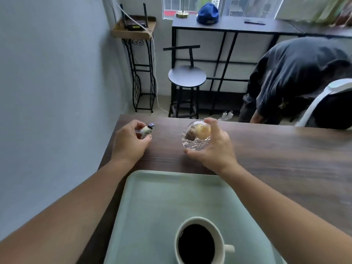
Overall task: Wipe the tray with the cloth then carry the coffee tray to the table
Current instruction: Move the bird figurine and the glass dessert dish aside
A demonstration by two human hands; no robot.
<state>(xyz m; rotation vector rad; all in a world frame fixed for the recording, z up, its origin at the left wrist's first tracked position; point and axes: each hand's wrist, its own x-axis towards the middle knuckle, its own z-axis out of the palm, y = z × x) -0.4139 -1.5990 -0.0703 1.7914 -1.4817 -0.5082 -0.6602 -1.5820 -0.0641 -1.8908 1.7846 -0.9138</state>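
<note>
left hand (129, 141) pinching bird figurine (147, 129), 10 o'clock | right hand (211, 147) gripping glass bowl (196, 136), 12 o'clock | tray (152, 202) with coffee cup (198, 242) on surface (276, 153), 6 o'clock

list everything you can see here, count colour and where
tray: one, pale green, near end of table
coffee cup: one, white, black coffee, on tray
table: one, dark wood
glass bowl: one, clear, snacks inside, on table
bird figurine: one, white and blue, table's left edge
stool: one, black, by window desk
cap: one, blue, on desk
router: one, black, corner stand
other person: one, dark shirt, bending at right
hands: left on figurine, right on bowl
</note>
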